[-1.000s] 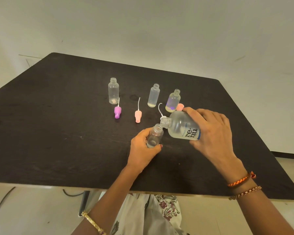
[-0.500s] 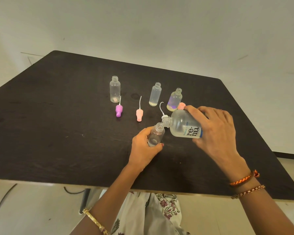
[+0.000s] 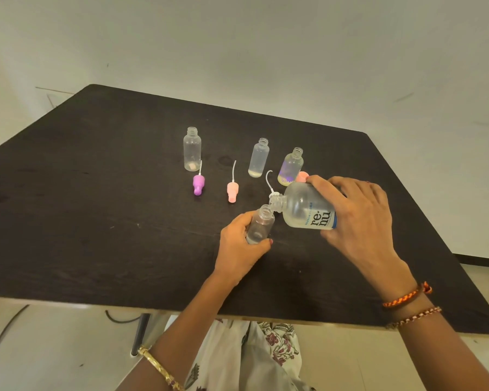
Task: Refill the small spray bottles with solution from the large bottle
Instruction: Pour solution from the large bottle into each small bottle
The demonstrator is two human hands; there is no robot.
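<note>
My right hand [image 3: 359, 221] grips the large clear "renu" bottle [image 3: 305, 207], tipped on its side with its mouth over the neck of a small clear spray bottle [image 3: 260, 225]. My left hand [image 3: 237, 246] holds that small bottle upright on the dark table [image 3: 96, 221]. Three more uncapped small bottles stand behind: one at the left [image 3: 192, 149], one in the middle [image 3: 259, 158], one with a purple tint at the right [image 3: 290, 166].
A purple spray cap [image 3: 198, 184] and a pink spray cap [image 3: 232, 191] lie on the table with their tubes pointing away. A white tube [image 3: 268, 180] and a pink cap [image 3: 302, 176] sit behind the large bottle. The table's near edge is close to my body.
Both hands and both bottles keep the same pose, the large bottle staying tipped over the small one. Only the camera view shifted slightly.
</note>
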